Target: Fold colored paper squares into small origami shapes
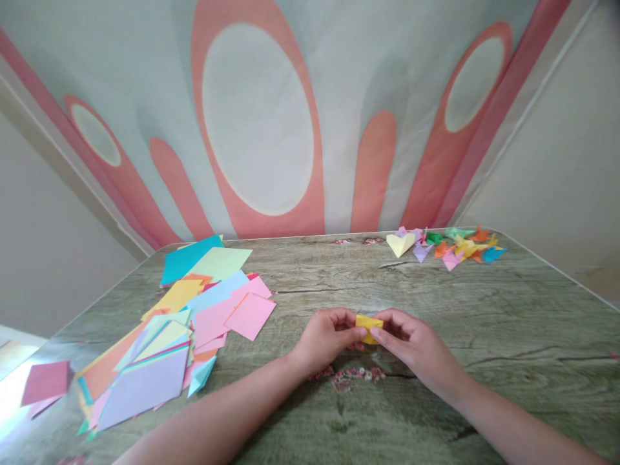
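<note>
A small folded piece of yellow paper (370, 323) is pinched between my two hands, just above the wooden-patterned table (310, 278). My left hand (330, 336) grips its left side, thumb in front and fingers behind. On the right edge, my right hand (407, 336) holds it the same way, with the thumb tip on its front face. The fingers behind the paper are partly hidden. Below my hands, a printed floral pattern (356, 378) shows on the table surface.
Loose coloured paper sheets (150, 387) spread over the table's left side, with a dark pink square (46, 383) at the far left. Several folded paper shapes (467, 248) lie at the back right beside a pale yellow paper heart (400, 244). A patterned sheet (339, 97) hangs behind the table.
</note>
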The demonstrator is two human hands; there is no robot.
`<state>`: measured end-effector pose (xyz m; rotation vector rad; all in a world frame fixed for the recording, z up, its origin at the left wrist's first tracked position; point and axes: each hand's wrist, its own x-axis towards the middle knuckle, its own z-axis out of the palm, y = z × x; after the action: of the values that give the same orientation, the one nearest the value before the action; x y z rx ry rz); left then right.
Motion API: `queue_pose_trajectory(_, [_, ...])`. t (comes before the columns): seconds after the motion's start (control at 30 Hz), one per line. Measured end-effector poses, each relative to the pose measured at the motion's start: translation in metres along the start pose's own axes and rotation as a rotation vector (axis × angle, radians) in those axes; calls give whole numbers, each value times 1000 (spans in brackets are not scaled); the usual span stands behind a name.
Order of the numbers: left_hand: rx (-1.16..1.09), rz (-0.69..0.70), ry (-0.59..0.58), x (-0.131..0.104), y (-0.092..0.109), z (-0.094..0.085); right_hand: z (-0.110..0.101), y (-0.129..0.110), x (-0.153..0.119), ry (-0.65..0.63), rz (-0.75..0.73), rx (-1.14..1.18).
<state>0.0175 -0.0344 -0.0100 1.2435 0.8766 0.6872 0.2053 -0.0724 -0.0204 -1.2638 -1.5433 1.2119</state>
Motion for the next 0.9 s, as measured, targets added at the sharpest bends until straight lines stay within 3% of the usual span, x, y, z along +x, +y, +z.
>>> queue_pose_trajectory(0.23, [48, -13, 108, 1, 7, -4, 2, 5, 2, 49, 33, 30])
queue_pose_trajectory(0.53, [-85, -43, 52, 3, 6, -6, -2, -9, 0, 60, -4, 20])
queue_pose_trajectory(0.63, [-220, -95, -25, 3, 6, -8, -1, -10, 1, 75, -20, 78])
queue_pose_trajectory(0.8, [-407, -254, -319, 1, 7, -13, 1, -10, 0, 76, -188, -40])
queue_pose_trajectory(0.9, [-425, -279, -337, 0, 6, -13, 0, -9, 0, 32, -164, -55])
